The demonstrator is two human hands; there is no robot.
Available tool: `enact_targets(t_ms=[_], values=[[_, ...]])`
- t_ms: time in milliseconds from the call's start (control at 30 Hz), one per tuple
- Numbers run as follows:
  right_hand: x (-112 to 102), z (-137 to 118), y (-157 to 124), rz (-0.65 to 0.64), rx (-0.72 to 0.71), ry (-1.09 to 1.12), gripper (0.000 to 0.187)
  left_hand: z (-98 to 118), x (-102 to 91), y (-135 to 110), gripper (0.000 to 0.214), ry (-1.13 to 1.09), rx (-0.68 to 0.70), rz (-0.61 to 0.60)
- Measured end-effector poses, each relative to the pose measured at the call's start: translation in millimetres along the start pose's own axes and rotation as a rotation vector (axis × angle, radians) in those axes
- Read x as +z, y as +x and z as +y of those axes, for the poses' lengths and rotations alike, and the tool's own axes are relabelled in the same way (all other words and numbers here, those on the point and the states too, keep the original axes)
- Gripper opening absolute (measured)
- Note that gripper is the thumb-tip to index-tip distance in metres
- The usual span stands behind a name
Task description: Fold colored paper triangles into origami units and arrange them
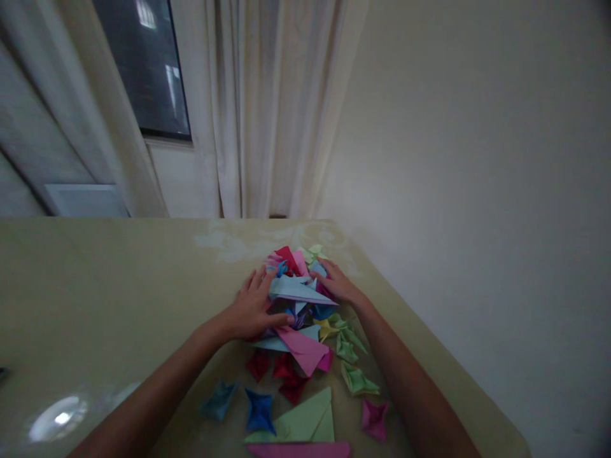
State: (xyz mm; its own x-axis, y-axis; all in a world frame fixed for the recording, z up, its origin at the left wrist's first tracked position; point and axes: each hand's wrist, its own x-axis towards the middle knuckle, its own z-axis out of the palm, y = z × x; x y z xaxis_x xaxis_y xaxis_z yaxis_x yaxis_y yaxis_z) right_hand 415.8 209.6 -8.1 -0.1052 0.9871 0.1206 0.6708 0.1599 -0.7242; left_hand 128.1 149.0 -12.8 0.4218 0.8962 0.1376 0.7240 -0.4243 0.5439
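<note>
A heap of folded coloured paper shapes lies on a pale yellow-green table. My left hand rests on the heap's left side, fingers spread and curved over a light blue folded sheet. At the heap's right side my right hand touches the papers with fingers extended. Neither hand lifts anything. A pink folded sheet sticks out toward me below the heap.
Nearer me lie small folded stars: red, blue, teal, green and magenta, plus a green folded sheet. The table's right edge runs along a bare wall. A curtain and dark window stand behind.
</note>
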Motion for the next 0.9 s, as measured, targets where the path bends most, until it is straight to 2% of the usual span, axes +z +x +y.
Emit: enact_targets(t_ms=[167, 233, 300, 367, 433, 533, 633, 733, 900], values=[[7, -36, -17, -0.369, -0.255, 0.242, 0.070, 16, 12.8, -1, 0.128, -0.115, 0.076, 0.036], [9, -51, -25, -0.488, -0.326, 0.239, 0.080, 16, 16.6, -1, 0.129, -0.130, 0.086, 0.072], [14, -61, -31, -0.519, -0.373, 0.164, 0.099, 12, 20.1, 0, 0.123, -0.144, 0.086, 0.115], [19, -68, -34, -0.474, -0.406, 0.081, 0.102, 10, 20.4, 3, 0.108, -0.166, 0.080, 0.162], [19, -74, -35, -0.408, -0.438, 0.040, 0.088, 12, 14.4, 5, 0.089, -0.201, 0.082, 0.206], [7, -89, -38, -0.303, -0.503, 0.071, 0.069, 24, -8.1, 6, 0.069, -0.266, 0.124, 0.280], [-13, -109, -48, -0.159, -0.530, 0.154, 0.065, 41, -38.4, 2, 0.061, -0.314, 0.201, 0.368], [-29, -125, -58, -0.022, -0.475, 0.192, 0.062, 52, -61.0, -4, 0.060, -0.428, 0.178, 0.410], [-42, -130, -65, 0.093, -0.456, 0.163, 0.027, 58, -72.4, -9, 0.047, -0.627, 0.108, 0.425]])
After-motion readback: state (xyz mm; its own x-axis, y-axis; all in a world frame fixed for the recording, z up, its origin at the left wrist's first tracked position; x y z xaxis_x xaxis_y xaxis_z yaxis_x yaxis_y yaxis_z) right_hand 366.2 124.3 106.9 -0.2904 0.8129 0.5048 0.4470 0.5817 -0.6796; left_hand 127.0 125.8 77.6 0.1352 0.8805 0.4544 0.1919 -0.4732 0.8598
